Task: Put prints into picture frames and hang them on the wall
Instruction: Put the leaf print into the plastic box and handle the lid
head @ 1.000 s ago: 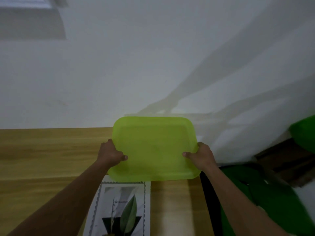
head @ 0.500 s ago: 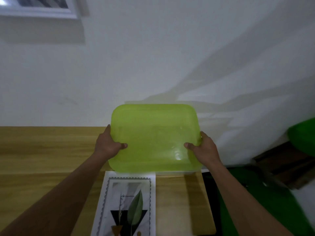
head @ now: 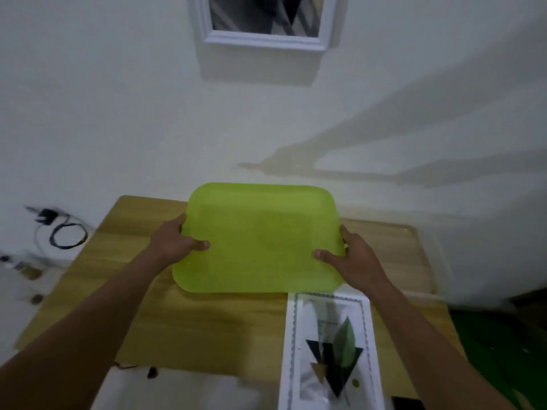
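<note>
Left of the tray: a dark plug with a looped cable [head: 63, 232] lay against the white wall [head: 118, 119], off the table's edge. Small items below it were too blurred to identify.

Left hand [head: 177, 244] gripped the left rim of the tray [head: 260, 241], thumb on top and fingers curled under. The tray was a translucent lime-green rectangle with rounded corners, held level above the wooden table [head: 124, 261].

Above the tray, a white picture frame [head: 266, 39] hung on the wall with a dark, grey-toned picture in it. Its top was cut off by the view.

Right hand [head: 352, 258] gripped the tray's right rim the same way, thumb on top.

Below the tray toward the right, a print [head: 331, 350] lay flat on the table, unframed. It had a white sheet, a scalloped border, a green leaf and dark triangles. Its small line of text was too blurred to read.

Far right of the tray: a bright green surface [head: 488, 350], kind not discernible.
</note>
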Tool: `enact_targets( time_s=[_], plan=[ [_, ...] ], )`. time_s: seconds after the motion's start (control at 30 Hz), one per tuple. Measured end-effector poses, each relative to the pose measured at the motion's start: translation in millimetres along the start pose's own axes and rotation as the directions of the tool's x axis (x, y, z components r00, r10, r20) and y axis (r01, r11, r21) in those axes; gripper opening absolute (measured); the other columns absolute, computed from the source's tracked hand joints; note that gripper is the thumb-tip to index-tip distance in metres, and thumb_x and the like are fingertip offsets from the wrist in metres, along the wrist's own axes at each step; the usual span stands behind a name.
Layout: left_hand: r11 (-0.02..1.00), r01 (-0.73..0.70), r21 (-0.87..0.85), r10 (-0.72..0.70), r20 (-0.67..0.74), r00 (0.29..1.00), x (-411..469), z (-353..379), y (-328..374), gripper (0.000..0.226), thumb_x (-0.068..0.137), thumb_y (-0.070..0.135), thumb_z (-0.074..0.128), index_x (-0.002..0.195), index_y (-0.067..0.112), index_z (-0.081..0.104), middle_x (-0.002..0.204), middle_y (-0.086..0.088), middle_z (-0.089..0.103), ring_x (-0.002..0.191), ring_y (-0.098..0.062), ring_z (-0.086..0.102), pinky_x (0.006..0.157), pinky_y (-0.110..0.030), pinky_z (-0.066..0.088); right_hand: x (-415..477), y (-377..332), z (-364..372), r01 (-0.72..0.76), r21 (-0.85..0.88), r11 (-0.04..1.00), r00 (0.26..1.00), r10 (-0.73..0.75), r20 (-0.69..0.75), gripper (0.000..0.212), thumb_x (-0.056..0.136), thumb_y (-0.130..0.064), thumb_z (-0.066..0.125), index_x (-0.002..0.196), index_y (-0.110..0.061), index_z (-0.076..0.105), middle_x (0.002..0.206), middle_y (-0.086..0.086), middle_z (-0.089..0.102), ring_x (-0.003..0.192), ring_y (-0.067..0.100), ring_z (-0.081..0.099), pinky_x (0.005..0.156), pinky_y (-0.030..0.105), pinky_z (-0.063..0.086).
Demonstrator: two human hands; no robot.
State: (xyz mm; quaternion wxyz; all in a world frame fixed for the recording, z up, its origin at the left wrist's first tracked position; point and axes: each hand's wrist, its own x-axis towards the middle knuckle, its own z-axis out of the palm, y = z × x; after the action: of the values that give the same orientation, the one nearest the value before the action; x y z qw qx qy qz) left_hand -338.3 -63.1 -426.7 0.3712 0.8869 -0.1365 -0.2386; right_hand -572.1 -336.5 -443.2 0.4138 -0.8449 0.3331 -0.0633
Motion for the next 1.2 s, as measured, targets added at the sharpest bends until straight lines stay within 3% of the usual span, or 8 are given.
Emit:
enact_targets(
  time_s=[0.17,0.33,0.5,0.63,0.83,0.97,1.03,1.2],
  plan=[
    [0.997,0.057,0.046,-0.055,-0.043,0.998,31.0,-76.9,-95.7,0.096,0.06,0.038,0.09,0.143,0.012,0.047,0.138,-0.01,0.056,0.121,-0.032,0.055,0.095,-0.042,0.047,19.9,-49.1,124.4,-0.028,-0.002,1.0,0.997,0.029,0.067,0.117,0.061,-0.069,0.079,0.151,-0.011,0.032,0.127,0.007,0.059,0.112,0.025,0.06,0.089,0.043,0.053],
    [0.988,0.11,0.112,-0.105,-0.05,0.993,86.6,-118.5,-173.4,0.083,0.073,0.028,0.086,0.142,0.007,0.046,0.14,-0.015,0.053,0.122,-0.033,0.053,0.09,-0.037,0.044,57.0,-74.3,227.8,-0.07,-0.008,0.998,0.994,0.07,0.081,0.097,0.043,-0.073,0.076,0.12,-0.018,0.057,0.113,0.004,0.067,0.102,0.026,0.064,0.082,0.042,0.055],
    [0.96,0.112,0.257,-0.112,-0.018,0.994,127.2,-126.8,-210.5,0.101,0.071,0.041,0.084,0.15,0.007,0.031,0.148,-0.018,0.042,0.133,-0.035,0.043,0.102,-0.04,0.038,84.8,-81.0,282.0,-0.123,-0.071,0.99,0.989,0.128,0.07,0.064,0.065,-0.042,0.089,0.115,-0.019,0.056,0.103,0.003,0.068,0.092,0.025,0.063,0.069,0.03,0.045],
    [0.941,0.067,0.332,-0.074,0.007,0.997,149.3,-117.7,-230.4,0.101,0.071,0.047,0.082,0.15,0.009,0.031,0.142,-0.021,0.046,0.127,-0.039,0.046,0.1,-0.044,0.04,93.1,-71.1,302.7,-0.158,-0.182,0.971,0.983,0.172,0.065,0.065,0.07,-0.055,0.081,0.113,-0.019,0.049,0.104,0.013,0.062,0.1,0.034,0.054,0.075,0.032,0.041],
    [0.896,0.049,0.441,-0.044,-0.021,0.999,160.8,-112.0,-237.2,0.079,0.079,0.044,0.077,0.139,0.005,0.043,0.14,-0.02,0.049,0.129,-0.036,0.042,0.103,-0.039,0.031,84.7,-74.8,307.3,-0.095,-0.325,0.941,0.992,0.115,0.044,0.083,0.084,-0.061,0.063,0.147,-0.017,0.032,0.148,0.007,0.041,0.126,0.036,0.035,0.103,0.045,0.037],
    [0.827,0.003,0.563,0.011,-0.022,1.0,148.4,-106.9,-231.2,0.092,0.079,0.062,0.066,0.15,0.014,0.031,0.148,-0.019,0.038,0.131,-0.044,0.038,0.106,-0.05,0.034,73.6,-74.5,290.0,-0.068,-0.311,0.948,0.991,0.1,0.086,0.094,0.083,-0.073,0.051,0.155,-0.019,0.02,0.161,0.006,0.024,0.141,0.035,0.025,0.11,0.051,0.032],
    [0.838,-0.009,0.545,0.06,-0.076,0.995,131.7,-93.3,-217.9,0.086,0.082,0.057,0.066,0.15,0.016,0.034,0.151,-0.018,0.035,0.132,-0.044,0.034,0.104,-0.052,0.034,66.6,-70.3,273.8,-0.042,-0.307,0.951,0.993,0.074,0.095,0.102,0.08,-0.081,0.04,0.156,-0.017,0.018,0.163,0.008,0.02,0.147,0.034,0.018,0.115,0.05,0.028],
    [0.854,-0.166,0.493,0.215,-0.044,0.976,79.8,-37.0,-169.8,0.072,0.085,0.046,0.069,0.145,0.014,0.044,0.143,-0.021,0.045,0.127,-0.044,0.041,0.1,-0.053,0.041,30.7,-54.4,218.5,-0.027,-0.271,0.962,0.997,0.045,0.061,0.087,0.091,-0.054,0.058,0.157,-0.016,0.016,0.163,0.01,0.019,0.15,0.025,0.015,0.118,0.037,0.023]
  ],
)
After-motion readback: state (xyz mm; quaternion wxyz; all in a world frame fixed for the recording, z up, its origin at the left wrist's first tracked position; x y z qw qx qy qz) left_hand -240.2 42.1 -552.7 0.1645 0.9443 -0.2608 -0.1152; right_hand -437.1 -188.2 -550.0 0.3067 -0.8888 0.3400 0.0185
